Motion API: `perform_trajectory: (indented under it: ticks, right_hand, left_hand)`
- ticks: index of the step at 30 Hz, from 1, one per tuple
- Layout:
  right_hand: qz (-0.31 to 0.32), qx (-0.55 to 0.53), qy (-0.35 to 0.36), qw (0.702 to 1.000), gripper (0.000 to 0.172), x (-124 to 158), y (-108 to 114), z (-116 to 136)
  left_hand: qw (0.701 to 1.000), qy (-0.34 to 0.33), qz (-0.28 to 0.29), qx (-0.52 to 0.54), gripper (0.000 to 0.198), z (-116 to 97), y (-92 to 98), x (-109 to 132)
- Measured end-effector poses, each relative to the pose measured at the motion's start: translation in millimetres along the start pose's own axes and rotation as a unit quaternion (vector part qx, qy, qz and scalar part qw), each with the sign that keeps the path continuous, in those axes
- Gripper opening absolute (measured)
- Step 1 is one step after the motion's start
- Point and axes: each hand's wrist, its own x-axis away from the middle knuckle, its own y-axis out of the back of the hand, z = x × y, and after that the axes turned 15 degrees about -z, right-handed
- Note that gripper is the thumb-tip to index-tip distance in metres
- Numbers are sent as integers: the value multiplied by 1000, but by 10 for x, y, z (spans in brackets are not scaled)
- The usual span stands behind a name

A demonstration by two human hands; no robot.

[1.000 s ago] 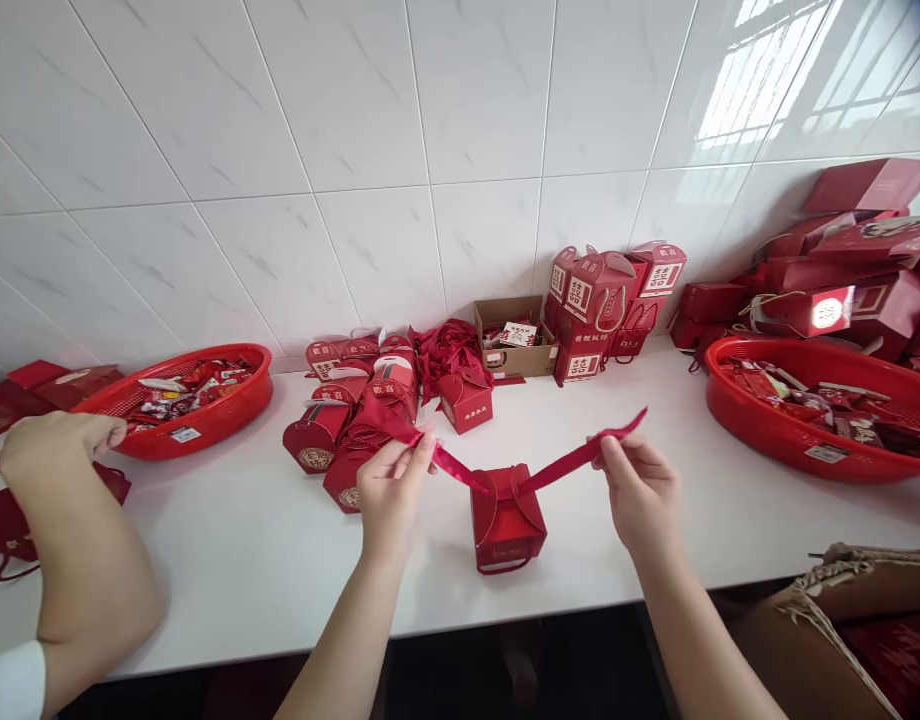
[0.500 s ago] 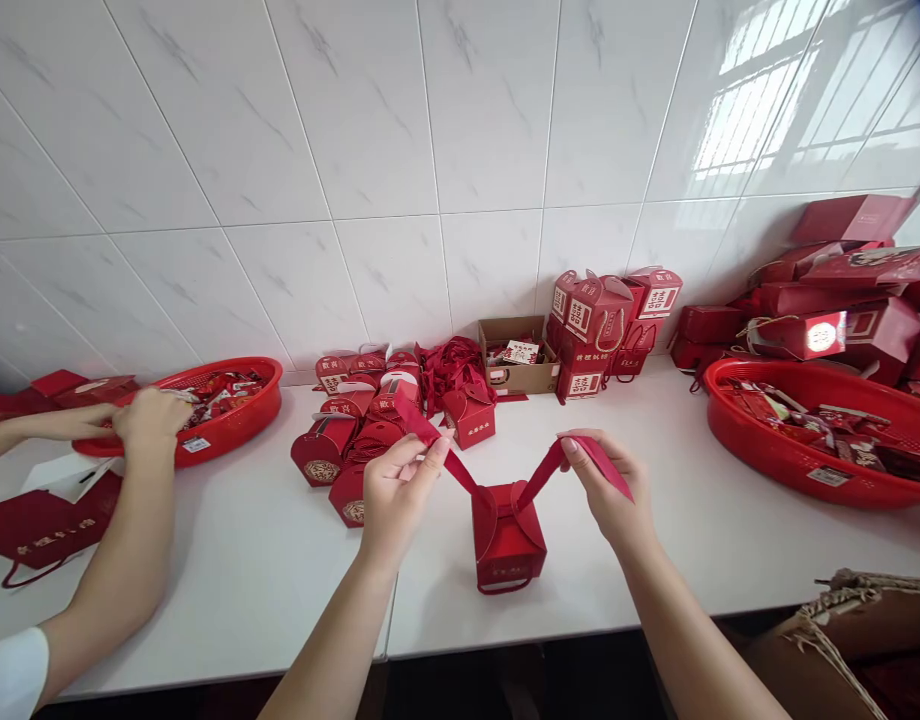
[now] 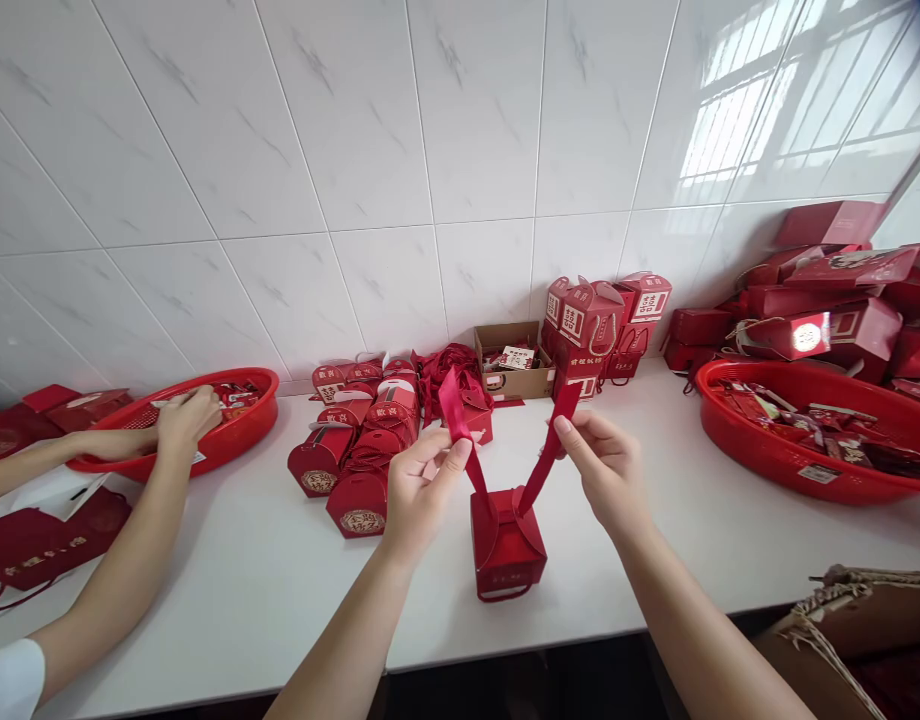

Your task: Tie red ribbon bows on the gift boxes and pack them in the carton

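Observation:
A small red gift box (image 3: 511, 550) with curved top flaps and a cord handle stands on the white table in front of me. A red ribbon (image 3: 540, 470) rises from its top in two tails, spread in a V. My left hand (image 3: 426, 490) pinches the left tail between thumb and fingers, with the loose end sticking up above. Between thumb and fingers of my right hand (image 3: 602, 465) is the right tail, its end also pointing up. Both hands are above the box, one on each side.
Red favor boxes (image 3: 359, 505) stand left of centre, beside a heap of ribbons (image 3: 441, 375) and a cardboard box (image 3: 516, 385) of cards. Red baskets (image 3: 790, 470) of sweets flank the table. A co-worker's hands (image 3: 182, 425) reach into the left one. An open carton (image 3: 827, 640) is lower right.
Both hands have come closer together, and the ribbon ends now point upward. The co-worker's hands have moved further right over the left basket. The view has shifted slightly.

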Motion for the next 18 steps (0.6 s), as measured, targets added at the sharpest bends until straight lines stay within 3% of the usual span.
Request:
perform_trajectory:
  ticks: [10, 18]
  right_hand:
    - [15, -17, 24, 999, 21, -8, 21, 44]
    - [9, -26, 38, 999, 20, -3, 16, 55]
  left_hand:
    - [997, 28, 2, 67, 13, -43, -106, 10]
    - [997, 24, 21, 65, 16, 14, -68, 17]
